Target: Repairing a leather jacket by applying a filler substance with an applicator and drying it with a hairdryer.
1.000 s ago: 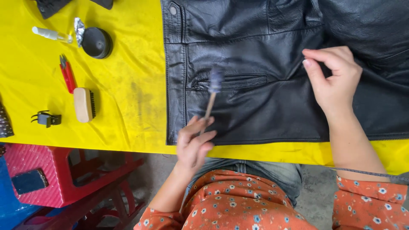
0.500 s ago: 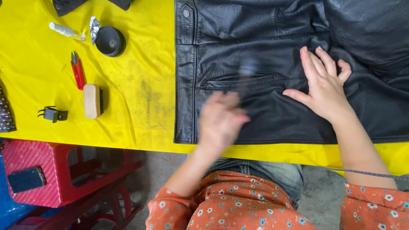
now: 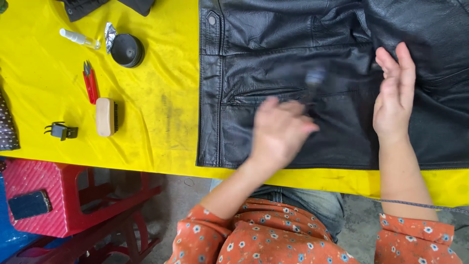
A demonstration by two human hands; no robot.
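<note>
Swinging back toward the jacket's front edge since a moment ago, left hand (image 3: 279, 131) clamped on a small brush (image 3: 314, 80), handle angling up-right over the black leather jacket (image 3: 273, 54). Lying flat and open-fingered just right of it, right hand (image 3: 394, 100) pinning leather on the yellow table (image 3: 161, 63).

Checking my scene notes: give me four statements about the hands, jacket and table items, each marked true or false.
1. The left hand holds a small brush over the black jacket. True.
2. The right hand grips the red snips. False: it rests flat on the jacket; the snips lie apart.
3. The wooden brush lies on the yellow cloth. True.
4. The black tin sits on the jacket. False: it sits on the cloth.
</note>
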